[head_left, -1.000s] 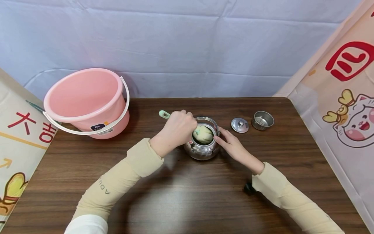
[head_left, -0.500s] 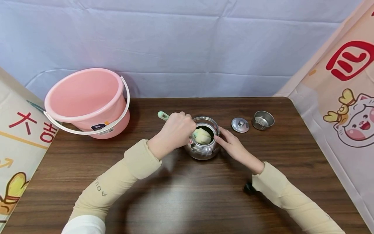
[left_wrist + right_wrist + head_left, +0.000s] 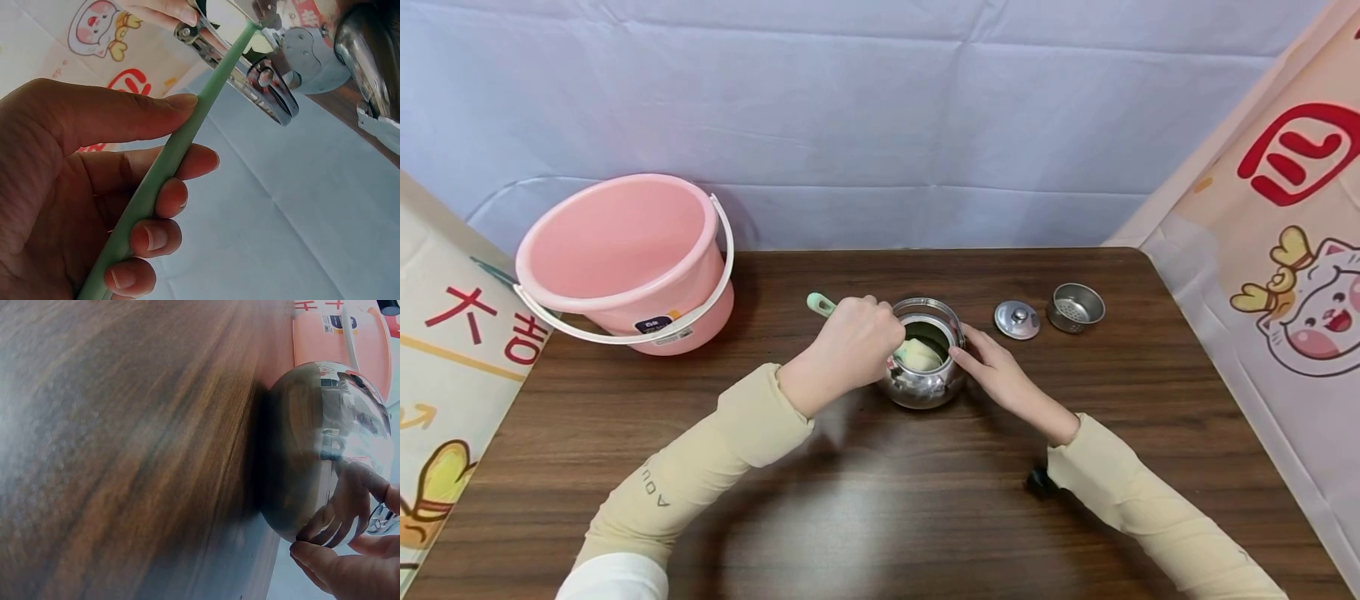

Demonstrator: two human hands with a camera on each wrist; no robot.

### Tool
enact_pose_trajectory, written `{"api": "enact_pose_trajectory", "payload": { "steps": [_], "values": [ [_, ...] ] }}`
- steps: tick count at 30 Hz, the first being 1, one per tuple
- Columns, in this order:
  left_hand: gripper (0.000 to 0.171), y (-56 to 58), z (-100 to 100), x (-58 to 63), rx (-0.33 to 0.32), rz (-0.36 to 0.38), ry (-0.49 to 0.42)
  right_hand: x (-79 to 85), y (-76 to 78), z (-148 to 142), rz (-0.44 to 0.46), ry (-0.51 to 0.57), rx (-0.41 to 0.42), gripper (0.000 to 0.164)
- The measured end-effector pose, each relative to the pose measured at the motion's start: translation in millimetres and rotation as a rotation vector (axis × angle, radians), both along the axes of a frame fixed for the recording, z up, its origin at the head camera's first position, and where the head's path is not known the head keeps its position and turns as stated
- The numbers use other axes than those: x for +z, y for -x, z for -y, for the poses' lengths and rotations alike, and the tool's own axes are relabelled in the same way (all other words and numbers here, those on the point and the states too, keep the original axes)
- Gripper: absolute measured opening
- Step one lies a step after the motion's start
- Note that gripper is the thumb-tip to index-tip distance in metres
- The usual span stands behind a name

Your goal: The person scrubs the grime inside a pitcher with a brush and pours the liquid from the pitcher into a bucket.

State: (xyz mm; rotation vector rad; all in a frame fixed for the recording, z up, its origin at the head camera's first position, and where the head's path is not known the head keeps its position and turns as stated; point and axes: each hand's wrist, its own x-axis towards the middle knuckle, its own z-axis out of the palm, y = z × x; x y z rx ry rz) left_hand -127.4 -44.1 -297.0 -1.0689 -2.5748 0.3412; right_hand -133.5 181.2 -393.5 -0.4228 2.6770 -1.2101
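My left hand (image 3: 853, 346) grips the pale green handle (image 3: 153, 172) of a sponge brush, fingers wrapped beneath it and thumb along the top. Its cream sponge head (image 3: 919, 356) is inside the round, shiny steel teapot (image 3: 917, 387), partly hidden by the rim. The teapot stands upright and lidless, its hoop handle (image 3: 951, 315) tipped toward the back. At its right side my right hand (image 3: 1000, 375) holds it, thumb near the rim; the right wrist view shows fingertips (image 3: 312, 556) against the steel wall.
Right of the teapot lie its knobbed lid (image 3: 1017, 320) and a perforated steel strainer basket (image 3: 1076, 307). A large pink bucket (image 3: 700, 275) with a white handle stands at the back left. Cloth hangs behind the wooden table (image 3: 887, 517), and printed cloths flank it.
The sponge head has shifted left and then lower inside the teapot, so less of it shows. My left hand moves slightly with it. My right hand and the teapot stay nearly still.
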Motion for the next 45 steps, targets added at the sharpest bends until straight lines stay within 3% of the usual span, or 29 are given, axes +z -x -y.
{"api": "enact_pose_trajectory", "payload": {
  "steps": [13,28,45],
  "values": [
    [0.021,-1.9,-5.1,-5.7,-0.025,0.025,-0.018,-0.5,0.8,-0.2,0.027,0.003,0.005,0.056],
    [0.021,9.0,-5.4,-16.9,-0.008,0.052,-0.08,-1.4,0.9,-0.5,0.016,-0.002,0.0,0.054],
    [0.023,18.2,-4.8,-13.6,0.018,0.1,-0.108,-0.8,0.9,-0.6,0.016,0.0,-0.002,0.056]
  ]
}}
